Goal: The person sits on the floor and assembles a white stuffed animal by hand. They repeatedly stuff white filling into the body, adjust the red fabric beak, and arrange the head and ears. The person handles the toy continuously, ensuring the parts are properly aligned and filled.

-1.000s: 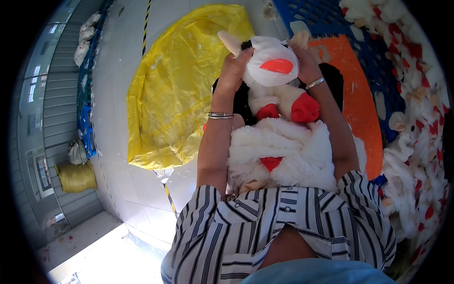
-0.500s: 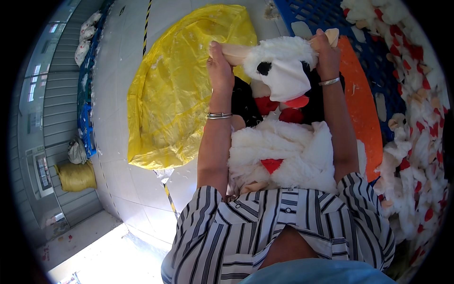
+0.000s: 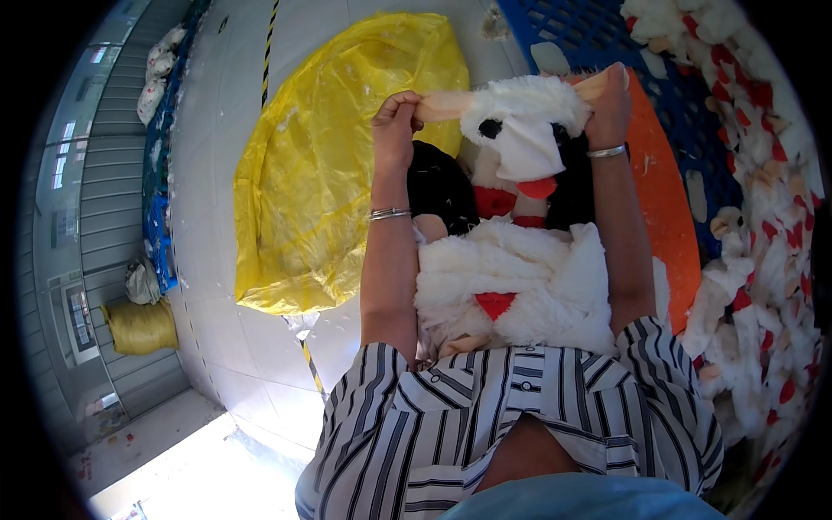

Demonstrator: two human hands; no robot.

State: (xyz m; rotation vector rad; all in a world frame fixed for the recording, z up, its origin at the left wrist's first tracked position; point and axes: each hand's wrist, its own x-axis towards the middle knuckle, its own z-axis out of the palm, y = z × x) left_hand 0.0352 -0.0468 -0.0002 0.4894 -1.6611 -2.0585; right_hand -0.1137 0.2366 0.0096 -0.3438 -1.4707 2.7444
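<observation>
Between my hands a white plush animal head [image 3: 520, 147] is stretched out by its two beige ears. It looks limp and unstuffed, with black eye patches and a red tongue. My left hand [image 3: 395, 130] pinches the end of one ear; my right hand [image 3: 610, 108] is closed round the other. Black pieces [image 3: 440, 191] and a red piece [image 3: 494, 201] lie just below the head. Nearer to me, a white fluffy plush piece [image 3: 520, 277] with a red patch rests against my body.
On the pale floor at the left a yellow plastic bag [image 3: 303, 191] lies spread. An orange panel [image 3: 654, 165] and a blue plastic pallet [image 3: 693, 130] are on the right, beside a heap of white plush pieces [image 3: 763, 286] with red parts. Another yellow bundle [image 3: 140, 326] is by the far-left wall.
The plush head has come slightly nearer and is turned a little. My left hand has shifted down along with its ear, and the ears look pulled straighter.
</observation>
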